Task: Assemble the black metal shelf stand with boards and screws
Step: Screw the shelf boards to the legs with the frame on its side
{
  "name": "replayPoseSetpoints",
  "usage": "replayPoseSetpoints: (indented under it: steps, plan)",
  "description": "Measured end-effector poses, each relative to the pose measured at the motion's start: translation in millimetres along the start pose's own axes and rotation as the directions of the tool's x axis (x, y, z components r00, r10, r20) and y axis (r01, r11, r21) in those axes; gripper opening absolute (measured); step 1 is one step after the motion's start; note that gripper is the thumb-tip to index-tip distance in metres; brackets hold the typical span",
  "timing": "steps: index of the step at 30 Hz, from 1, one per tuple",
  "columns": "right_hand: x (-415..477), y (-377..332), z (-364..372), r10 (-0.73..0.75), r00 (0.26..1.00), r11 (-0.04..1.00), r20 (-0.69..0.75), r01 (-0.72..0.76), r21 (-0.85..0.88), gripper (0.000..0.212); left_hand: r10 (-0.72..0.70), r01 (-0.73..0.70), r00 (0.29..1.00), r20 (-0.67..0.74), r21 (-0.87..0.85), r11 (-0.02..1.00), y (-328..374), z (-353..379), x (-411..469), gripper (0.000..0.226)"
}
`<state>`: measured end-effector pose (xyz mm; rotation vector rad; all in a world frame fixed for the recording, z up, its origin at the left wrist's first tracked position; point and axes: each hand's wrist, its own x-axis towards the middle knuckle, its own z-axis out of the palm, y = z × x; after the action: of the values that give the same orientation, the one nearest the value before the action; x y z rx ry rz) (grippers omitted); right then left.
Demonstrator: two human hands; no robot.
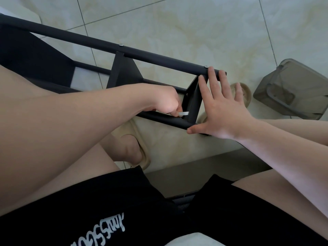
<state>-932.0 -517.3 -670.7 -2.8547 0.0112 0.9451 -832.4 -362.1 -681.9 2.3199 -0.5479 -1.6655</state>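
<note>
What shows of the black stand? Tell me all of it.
The stand is matt black metal tubing lying on its side over the tiled floor, with dark boards fixed between its tubes and small screws in the upper tube. The right hand spans its end, fingers on the upper tube, thumb on the lower. The left hand pinches a silver key at the end board.

One head-worn wide-angle view, steeply downward, close above tiled floor [177, 23]
</note>
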Motion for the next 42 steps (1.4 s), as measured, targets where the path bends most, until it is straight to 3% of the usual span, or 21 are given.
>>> replayPoseSetpoints:
  steps: [9, 15, 20, 28, 34, 42]
  plan:
    - [0, 0, -1, -0.005, 1.000, 1.000, 0.000, 0.005, 0.010, 0.144, 0.120, -0.102, 0.972, -0.201, 0.097, 0.990, -1, -12, 3, 0.025]
    - [0, 0, -2, -0.003, 1.000, 1.000, 0.003, 0.003, 0.014, 0.143, 0.169, -0.170, 0.962, -0.215, 0.013, 0.985, 2, -12, 8, 0.022]
    - [-1, 0, -3, -0.007, 1.000, 1.000, -0.003, 0.007, 0.016, 0.142, 0.088, -0.155, 0.970, -0.227, -0.300, 0.941, 7, -11, 9, 0.013]
    - [0, 1, -1, -0.013, 1.000, 1.000, -0.016, 0.013, 0.019, 0.141, -0.069, -0.066, 0.967, -0.246, -0.500, 0.864, 14, -9, 7, 0.007]
    - [1, 2, 1, -0.016, 1.000, 1.000, -0.025, 0.016, 0.014, 0.142, -0.206, 0.089, 0.965, -0.163, -0.536, 0.840, 18, -11, 4, 0.007]
    - [1, 2, 2, -0.014, 1.000, 1.000, -0.026, 0.015, 0.005, 0.143, -0.248, 0.197, 0.968, -0.022, -0.542, 0.817, 20, -13, 2, 0.011]
